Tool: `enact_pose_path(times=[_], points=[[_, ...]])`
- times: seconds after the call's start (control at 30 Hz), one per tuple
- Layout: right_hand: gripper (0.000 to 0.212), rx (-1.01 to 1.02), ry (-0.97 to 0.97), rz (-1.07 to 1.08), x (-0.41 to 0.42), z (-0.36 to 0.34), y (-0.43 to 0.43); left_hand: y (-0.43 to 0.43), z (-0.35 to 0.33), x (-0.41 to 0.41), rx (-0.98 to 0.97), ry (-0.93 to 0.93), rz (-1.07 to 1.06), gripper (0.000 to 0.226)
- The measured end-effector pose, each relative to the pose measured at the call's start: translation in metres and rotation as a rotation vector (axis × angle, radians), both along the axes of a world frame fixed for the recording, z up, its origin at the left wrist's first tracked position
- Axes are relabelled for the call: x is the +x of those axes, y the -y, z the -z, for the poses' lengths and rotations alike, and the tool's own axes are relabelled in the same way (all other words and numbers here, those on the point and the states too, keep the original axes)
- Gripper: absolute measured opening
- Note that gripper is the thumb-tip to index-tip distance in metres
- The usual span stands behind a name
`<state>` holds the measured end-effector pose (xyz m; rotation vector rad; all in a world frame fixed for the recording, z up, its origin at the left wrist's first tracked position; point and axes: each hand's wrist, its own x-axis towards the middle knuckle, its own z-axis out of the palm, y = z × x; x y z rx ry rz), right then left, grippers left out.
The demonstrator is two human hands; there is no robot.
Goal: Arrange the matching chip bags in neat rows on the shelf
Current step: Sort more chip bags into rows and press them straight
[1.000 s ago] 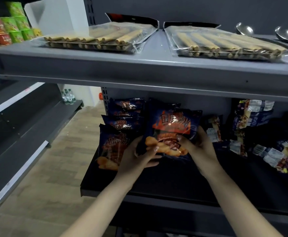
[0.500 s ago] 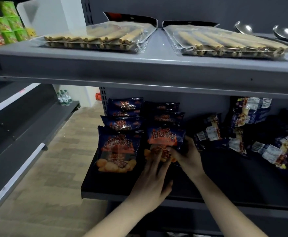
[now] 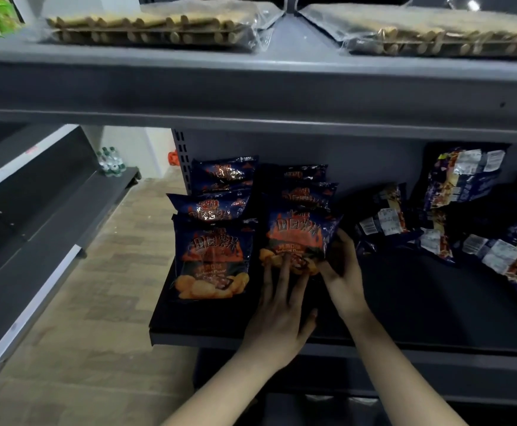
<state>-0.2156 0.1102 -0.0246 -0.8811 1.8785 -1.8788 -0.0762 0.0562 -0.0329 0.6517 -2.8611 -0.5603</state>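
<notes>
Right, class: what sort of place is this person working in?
Probably a shop or small supermarket aisle: tiered grey metal shelving, rows of matching dark blue chip bags, and clear plastic packs of wafer sticks on the tier above.

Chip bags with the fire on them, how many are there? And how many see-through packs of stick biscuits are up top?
Dark blue chip bags with orange flames: 6, in two rows of 3
Clear plastic packs of stick biscuits: 2
Total: 8
</notes>
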Motion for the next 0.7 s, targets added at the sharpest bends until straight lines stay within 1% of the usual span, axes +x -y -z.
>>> enact_pose_path(times=[0.1, 0.2, 0.37, 0.5, 0.6, 0.63, 0.7], points=[[0.064, -0.039, 0.036, -0.015, 0.000, -0.004, -0.001, -0.001, 0.000, -0.001, -0.007, 0.012, -0.010, 0.066], [0.065, -0.028, 0.053, -0.043, -0.003, -0.004, -0.002, -0.001, 0.002, -0.001, -0.013, 0.005, -0.007, 0.067], [0.059, -0.002, -0.059, -0.019, 0.000, 0.002, 0.000, 0.000, 0.005, -0.002, -0.021, 0.039, -0.006, 0.069], [0.054, -0.001, -0.080, 0.008, 0.003, 0.000, 0.003, 0.001, 0.006, -0.003, -0.032, 0.037, -0.008, 0.069], [0.049, 0.038, -0.117, 0.071, 0.002, 0.000, 0.003, 0.001, 0.011, -0.002, -0.046, 0.041, -0.008, 0.070], [0.049, 0.059, -0.130, 0.104, 0.001, 0.001, 0.003, 0.001, 0.012, -0.002, -0.050, 0.030, -0.009, 0.069], [0.056, 0.082, -0.139, 0.147, 0.000, 0.004, 0.003, 0.000, 0.011, -0.002, -0.048, -0.011, -0.018, 0.068]])
